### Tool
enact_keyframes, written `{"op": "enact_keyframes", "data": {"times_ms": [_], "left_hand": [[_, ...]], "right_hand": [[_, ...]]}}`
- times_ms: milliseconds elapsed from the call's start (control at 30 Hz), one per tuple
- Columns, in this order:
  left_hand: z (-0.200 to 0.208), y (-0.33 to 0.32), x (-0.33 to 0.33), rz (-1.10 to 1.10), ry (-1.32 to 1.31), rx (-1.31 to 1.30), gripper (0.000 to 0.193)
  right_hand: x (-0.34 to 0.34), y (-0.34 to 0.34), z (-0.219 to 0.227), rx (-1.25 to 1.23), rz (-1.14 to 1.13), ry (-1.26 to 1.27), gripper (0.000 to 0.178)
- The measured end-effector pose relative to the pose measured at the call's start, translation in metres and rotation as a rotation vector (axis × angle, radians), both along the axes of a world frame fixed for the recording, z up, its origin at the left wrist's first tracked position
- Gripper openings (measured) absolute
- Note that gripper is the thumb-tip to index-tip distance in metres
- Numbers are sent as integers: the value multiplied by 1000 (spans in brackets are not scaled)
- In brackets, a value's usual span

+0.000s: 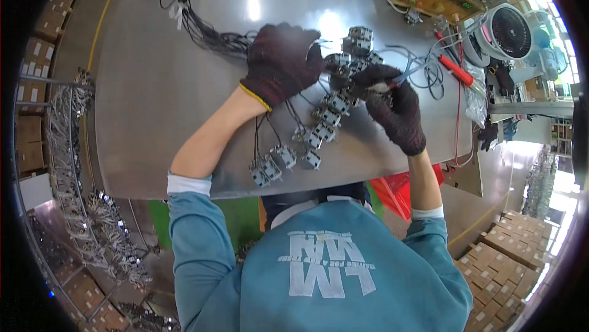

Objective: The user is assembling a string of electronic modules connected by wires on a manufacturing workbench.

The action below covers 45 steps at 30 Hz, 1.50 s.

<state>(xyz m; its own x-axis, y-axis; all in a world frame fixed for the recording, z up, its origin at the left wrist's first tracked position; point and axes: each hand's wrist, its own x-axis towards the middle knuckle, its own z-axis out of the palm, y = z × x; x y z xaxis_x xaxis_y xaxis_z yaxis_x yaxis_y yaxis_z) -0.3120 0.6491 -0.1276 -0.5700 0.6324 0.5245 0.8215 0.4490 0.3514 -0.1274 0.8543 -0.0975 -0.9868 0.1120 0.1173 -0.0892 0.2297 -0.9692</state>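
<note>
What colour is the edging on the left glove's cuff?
Yellow: the cuff edging on the left glove shows best in the head view.

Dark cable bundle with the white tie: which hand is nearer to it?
Left. The left hand is at the right-hand end of the cable bundle; the right hand is farther to the right, beside the grey parts.

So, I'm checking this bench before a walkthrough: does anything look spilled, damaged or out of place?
Nothing looks spilled or plainly damaged. The untidiest spot is the grey cable, looped loosely on the metal table near the gloved right hand; the dark wires at upper left are bunched.
</note>
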Motion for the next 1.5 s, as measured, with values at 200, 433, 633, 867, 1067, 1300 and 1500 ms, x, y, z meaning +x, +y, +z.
{"op": "enact_keyframes", "data": {"times_ms": [200,433,633,867,1067,1300,1500], "left_hand": [[-9,-3,-5,12,38,-28,31],[-16,-9,1,34,19,-90,35],[-17,-11,3,40,51,-60,29],[-16,-14,5,52,103,-96,32],[-22,-15,2,61,63,-70,34],[0,-21,13,28,66,-2,25],[-4,-23,12,40,101,15,27]], "right_hand": [[-8,-10,10,111,-47,46,31],[8,-33,4,125,-173,138,28],[11,-50,5,108,-149,190,30],[9,-55,5,33,-175,83,36],[12,-55,1,64,-138,136,36],[16,-65,3,112,-208,198,29],[9,-67,-4,103,-190,167,39]]}}
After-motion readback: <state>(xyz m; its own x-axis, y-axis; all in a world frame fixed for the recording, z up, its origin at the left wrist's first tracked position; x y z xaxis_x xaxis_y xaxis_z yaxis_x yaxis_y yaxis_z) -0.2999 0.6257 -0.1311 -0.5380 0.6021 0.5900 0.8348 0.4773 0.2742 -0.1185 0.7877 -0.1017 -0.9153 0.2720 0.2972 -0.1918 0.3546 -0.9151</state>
